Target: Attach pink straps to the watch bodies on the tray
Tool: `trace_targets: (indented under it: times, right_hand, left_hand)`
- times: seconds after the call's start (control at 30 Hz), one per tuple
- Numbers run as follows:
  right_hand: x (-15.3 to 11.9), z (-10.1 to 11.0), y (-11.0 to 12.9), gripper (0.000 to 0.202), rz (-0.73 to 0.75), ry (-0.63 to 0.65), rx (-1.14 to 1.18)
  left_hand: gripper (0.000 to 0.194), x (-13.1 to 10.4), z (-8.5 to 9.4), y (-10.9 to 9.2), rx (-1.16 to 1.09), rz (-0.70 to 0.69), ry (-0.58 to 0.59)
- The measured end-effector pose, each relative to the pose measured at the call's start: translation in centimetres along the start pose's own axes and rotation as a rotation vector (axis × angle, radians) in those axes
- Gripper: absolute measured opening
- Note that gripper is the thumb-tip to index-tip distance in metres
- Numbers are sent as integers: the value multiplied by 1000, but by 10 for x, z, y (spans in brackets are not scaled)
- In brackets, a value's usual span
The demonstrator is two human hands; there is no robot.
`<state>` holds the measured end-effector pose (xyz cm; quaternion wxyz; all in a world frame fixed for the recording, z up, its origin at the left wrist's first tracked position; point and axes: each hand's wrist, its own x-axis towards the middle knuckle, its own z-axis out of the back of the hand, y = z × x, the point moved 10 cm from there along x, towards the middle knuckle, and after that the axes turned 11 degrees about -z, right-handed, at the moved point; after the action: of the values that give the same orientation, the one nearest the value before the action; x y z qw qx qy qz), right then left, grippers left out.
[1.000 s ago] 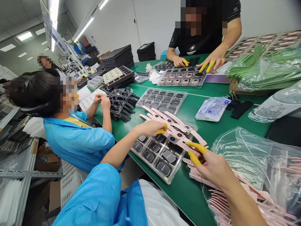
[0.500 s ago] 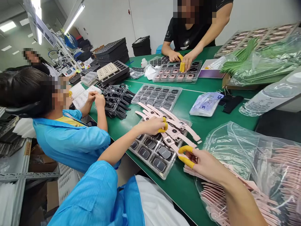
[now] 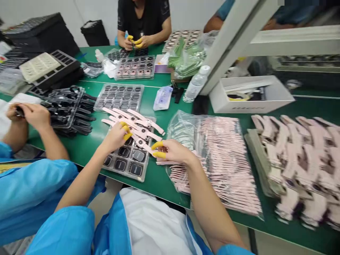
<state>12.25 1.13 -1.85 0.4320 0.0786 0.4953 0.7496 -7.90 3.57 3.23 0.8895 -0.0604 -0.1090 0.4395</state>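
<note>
Several pink-strapped watches [image 3: 143,130] lie across a clear tray [image 3: 136,169] of square dark watch faces. My left hand [image 3: 117,135], with yellow finger covers, is closed at the left part of this pile, its fingertips bent by a strap; which piece they pinch, if any, is hidden. To the right, my right hand [image 3: 170,150], also in yellow finger covers, pinches the strap end of the lowest pink watch [image 3: 140,143] between thumb and finger. Beside and under that wrist is a clear bag of pink straps [image 3: 225,159].
Another clear tray [image 3: 119,97] lies behind. Black watches [image 3: 63,106] sit left by a co-worker's hands [image 3: 34,115]. Further back are a bottle [image 3: 197,84], a small packet [image 3: 163,98] and a white box [image 3: 249,101]. More pink watches [image 3: 300,159] are stacked at right.
The view has swung to the right, bringing the white box and stacked pink watches into sight. Both my hands stay at the pink watches. The person across has moved their hands back from the tray.
</note>
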Motion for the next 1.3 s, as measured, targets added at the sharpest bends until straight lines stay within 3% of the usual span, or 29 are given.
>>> trace_targets:
  times: [0.17, 0.4, 0.63, 0.77, 0.9, 1.0, 1.1, 1.2, 1.3]
  right_hand:
    - [-14, 40, -23, 26, -132, -226, -21]
    - [-23, 57, -52, 19, -275, -320, -249]
    - [-21, 60, -87, 26, -392, -354, -397]
    - [-21, 59, -83, 26, -337, -370, -404]
    - [-16, 50, -83, 10, -314, -335, -397]
    - [-13, 47, -84, 9, -301, -353, -391]
    - [-12, 47, -83, 12, -278, -362, -382]
    - [-12, 47, -80, 15, -259, -357, -367]
    - [-11, 47, -80, 16, -265, -343, -374]
  left_hand:
    - [25, -20, -7, -14, 93, -3, 243]
    - [34, -20, -16, -27, 282, -25, 423]
    - [29, -20, -19, -29, 294, -43, 369]
    - [28, -21, -23, -19, 258, -33, 305]
    - [28, -26, -7, -16, 85, 40, 213]
    - [29, -29, -3, -37, -209, 86, 222]
    - [29, -26, -13, -82, -432, 10, 327]
    - [26, -18, -21, -111, -480, -57, 358]
    - [26, -11, -25, -117, -458, -59, 370]
